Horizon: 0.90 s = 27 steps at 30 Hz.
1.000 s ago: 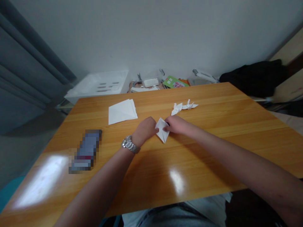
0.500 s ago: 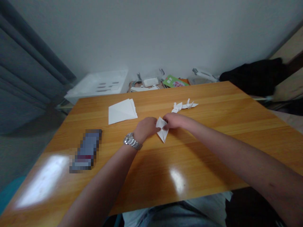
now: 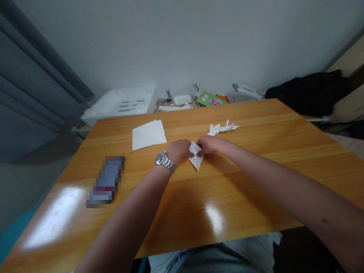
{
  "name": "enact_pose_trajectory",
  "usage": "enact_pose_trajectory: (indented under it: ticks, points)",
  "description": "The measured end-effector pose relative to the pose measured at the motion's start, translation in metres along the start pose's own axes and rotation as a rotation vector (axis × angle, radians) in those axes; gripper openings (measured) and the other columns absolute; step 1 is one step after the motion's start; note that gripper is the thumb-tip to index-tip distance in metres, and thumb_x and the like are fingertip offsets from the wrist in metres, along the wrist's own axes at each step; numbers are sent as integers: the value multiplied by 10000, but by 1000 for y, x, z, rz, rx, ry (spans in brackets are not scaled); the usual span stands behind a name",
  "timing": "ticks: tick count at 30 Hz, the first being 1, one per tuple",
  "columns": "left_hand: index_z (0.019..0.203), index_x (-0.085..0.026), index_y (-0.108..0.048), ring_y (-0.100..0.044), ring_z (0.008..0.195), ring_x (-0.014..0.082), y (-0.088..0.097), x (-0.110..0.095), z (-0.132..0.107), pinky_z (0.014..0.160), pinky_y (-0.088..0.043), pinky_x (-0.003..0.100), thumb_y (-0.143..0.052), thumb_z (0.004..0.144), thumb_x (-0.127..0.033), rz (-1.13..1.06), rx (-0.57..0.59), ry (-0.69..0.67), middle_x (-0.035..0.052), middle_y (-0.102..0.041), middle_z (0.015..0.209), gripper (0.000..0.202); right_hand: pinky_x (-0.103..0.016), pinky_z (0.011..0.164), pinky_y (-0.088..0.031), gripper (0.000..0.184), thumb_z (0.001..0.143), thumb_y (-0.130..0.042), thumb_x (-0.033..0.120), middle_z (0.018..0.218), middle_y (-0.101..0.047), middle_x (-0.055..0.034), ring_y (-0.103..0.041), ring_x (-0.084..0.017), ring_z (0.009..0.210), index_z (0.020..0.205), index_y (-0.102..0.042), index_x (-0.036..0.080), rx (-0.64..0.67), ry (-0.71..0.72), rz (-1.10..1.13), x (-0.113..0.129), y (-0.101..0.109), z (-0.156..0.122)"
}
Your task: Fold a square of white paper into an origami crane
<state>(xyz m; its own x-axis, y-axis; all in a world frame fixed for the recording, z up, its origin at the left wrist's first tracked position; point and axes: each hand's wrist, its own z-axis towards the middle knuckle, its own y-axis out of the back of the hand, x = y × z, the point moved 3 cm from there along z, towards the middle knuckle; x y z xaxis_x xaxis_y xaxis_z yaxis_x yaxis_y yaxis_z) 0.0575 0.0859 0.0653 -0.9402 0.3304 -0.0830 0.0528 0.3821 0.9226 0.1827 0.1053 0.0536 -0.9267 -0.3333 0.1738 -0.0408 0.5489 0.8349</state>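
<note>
A small white folded paper piece (image 3: 196,158) lies on the wooden table (image 3: 256,178), its point toward me. My left hand (image 3: 179,149), with a metal watch on the wrist, is closed and pinches its left side. From the right, my right hand (image 3: 208,145) pinches its upper part with curled fingers. Both hands rest on the table around the paper. Two or three finished white paper figures (image 3: 223,128) sit just beyond my right hand. A stack of white square sheets (image 3: 148,134) lies to the far left of my left hand.
A dark flat object, pixelated (image 3: 106,181), lies on the left part of the table. Behind the table stand a white box (image 3: 122,102), a green packet (image 3: 210,99) and cables. A black bag (image 3: 309,93) lies at the back right. Grey curtains hang at the left.
Both hands have shifted slightly away from me and closer together on the folded paper. The paper's upper part is more covered by the fingers.
</note>
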Motion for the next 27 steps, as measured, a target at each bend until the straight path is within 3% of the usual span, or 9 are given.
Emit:
enact_pose_trajectory:
  ticks: [12,18,22,27]
  points:
    - [1110,-177,-716,-702,1048,319,-1,1,1,786,-532,344,-681,848,-390,17,-18,9,159,-736,1155,339,-313,703,-482,341,792,-743,302,1033,-771,-167,-720,-296,900,1083,-788,130,-15,-66,-70,8,5,-6]
    - [1056,-172,-706,-700,998,293,-8,7,10,774,-518,339,-588,906,-397,-32,-116,-13,149,-735,1113,295,-300,718,-471,346,797,-744,289,1042,-770,-162,-715,-283,907,1101,-782,127,-20,-40,-79,7,5,-5]
    - [1139,-190,-657,-672,1020,244,-11,13,17,807,-499,310,-587,913,-338,-77,-221,-95,107,-712,1147,279,-285,697,-456,320,808,-740,319,1040,-772,-145,-713,-269,894,1071,-787,143,-10,19,-78,2,1,0]
    - [1105,-218,-684,-664,996,209,-14,17,22,801,-482,275,-634,886,-285,-103,-225,-229,61,-709,1111,234,-281,678,-442,321,798,-747,347,1023,-776,-126,-714,-264,876,1062,-785,167,-8,69,-74,-1,-5,7]
